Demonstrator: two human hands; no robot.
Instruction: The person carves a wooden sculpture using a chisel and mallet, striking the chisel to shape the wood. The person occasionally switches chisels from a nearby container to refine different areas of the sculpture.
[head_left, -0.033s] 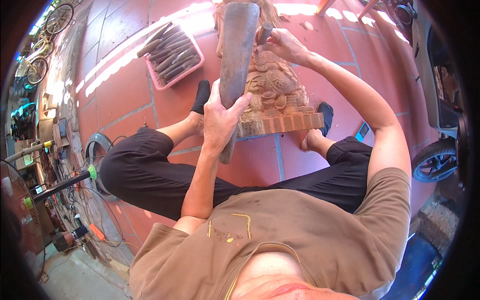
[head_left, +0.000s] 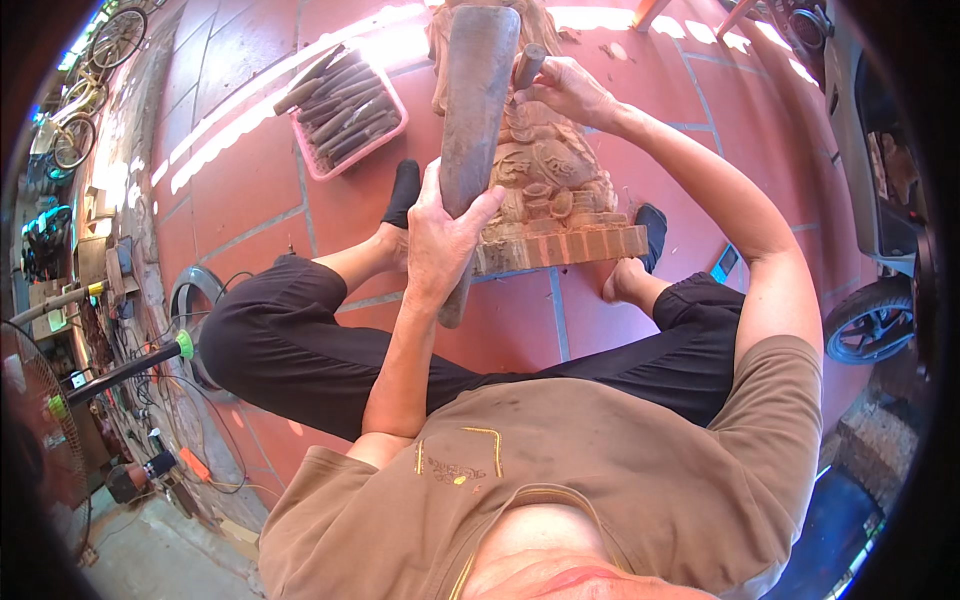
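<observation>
A carved wooden statue [head_left: 545,172] on a block-like base stands on the tiles between my feet, its upper part partly hidden. My left hand [head_left: 442,240] is wrapped round the lower part of a long, flat-faced wooden mallet [head_left: 478,105], which rises upright in front of the carving. Further up on the right, my right hand [head_left: 575,93] is closed round a carving chisel [head_left: 529,66]; only its round dark handle end shows. The mallet's head is beside that handle, with a small gap in this view. Where the chisel's blade meets the wood is hidden.
Left of the statue, a pink basket [head_left: 398,132] holds several dark-handled chisels. A phone-like blue device [head_left: 725,263] lies by my right knee. A fan [head_left: 45,420], cables and tools line the left side; a motorbike wheel [head_left: 868,322] stands at right.
</observation>
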